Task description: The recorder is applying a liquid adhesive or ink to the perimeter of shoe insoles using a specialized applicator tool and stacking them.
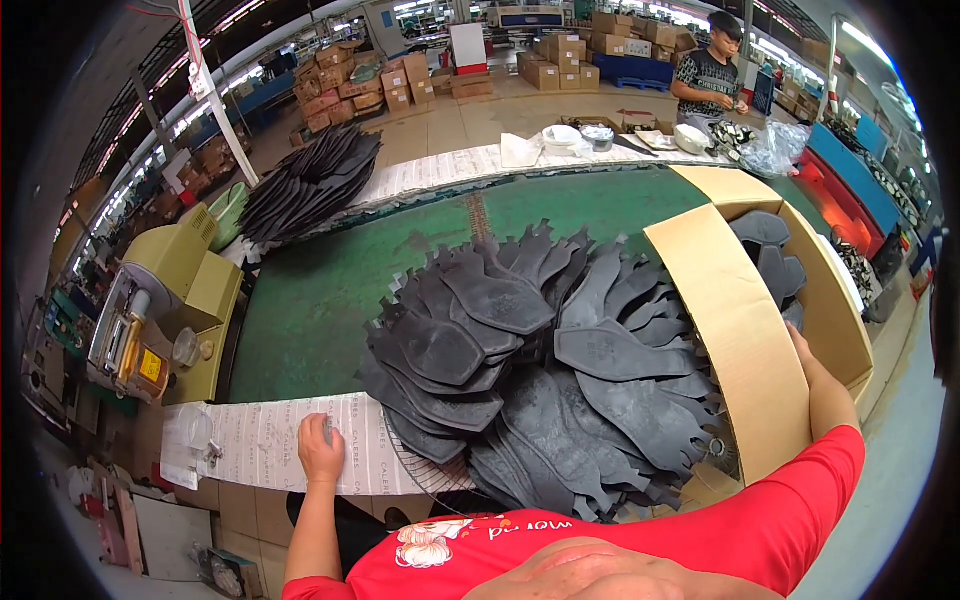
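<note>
Left hand point(320, 448) rests on printed white strip point(270, 440) at near edge of green table point(320, 290), fingers curled together, holding nothing visible. Right hand hidden behind cardboard box point(740, 330) flap, forearm reaching into box; cannot tell finger state. Sole pile point(540, 370) lies right of left hand, just beside, and is closer to left hand. Long axes fan outward, mostly pointing away from person. Counts: one big dark sole pile, dozens of pieces; second stack point(310, 185) far left; more soles inside box; one box; one co-worker point(710, 75) far side.
</note>
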Demonstrator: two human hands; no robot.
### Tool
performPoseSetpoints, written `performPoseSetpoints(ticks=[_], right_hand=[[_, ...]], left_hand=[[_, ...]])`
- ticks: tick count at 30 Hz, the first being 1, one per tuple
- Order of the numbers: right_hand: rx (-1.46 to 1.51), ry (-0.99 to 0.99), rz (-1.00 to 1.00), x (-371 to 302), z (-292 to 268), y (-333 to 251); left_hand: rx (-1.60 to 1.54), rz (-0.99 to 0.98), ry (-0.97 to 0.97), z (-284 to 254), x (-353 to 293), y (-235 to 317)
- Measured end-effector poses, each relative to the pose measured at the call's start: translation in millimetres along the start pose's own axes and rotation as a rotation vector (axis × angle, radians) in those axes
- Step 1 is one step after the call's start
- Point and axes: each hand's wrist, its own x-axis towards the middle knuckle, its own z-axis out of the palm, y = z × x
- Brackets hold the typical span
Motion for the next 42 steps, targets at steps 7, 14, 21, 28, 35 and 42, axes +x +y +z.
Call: performPoseSetpoints(ticks=[7,14,21,28,35,42], right_hand=[[-0.068,0.032,0.032,-28.4,-0.9,0.3],[-0.169,0.042,0.043,-40.4,-5.8,-10.9],[-0.313,-0.042,-0.037,-18.8,56.9,-79.9],[-0.519,-0.103,-0.108,-8.3,114.2,-152.3],[-0.627,-0.105,-0.085,-16.1,122.3,-144.3],[-0.708,-0.089,-0.095,-28.0,124.7,-148.8]], left_hand=[[-0.011,0.011,0.019,2.9,4.8,2.9],[0.009,-0.014,0.028,2.4,-0.2,-0.1],[-0.017,-0.023,0.042,0.7,-2.0,6.7],[-0.009,-0.047,0.053,-1.0,4.6,6.4],[0.009,-0.02,0.07,-3.1,3.5,8.8],[0.015,-0.04,0.06,-3.2,1.1,10.5]])
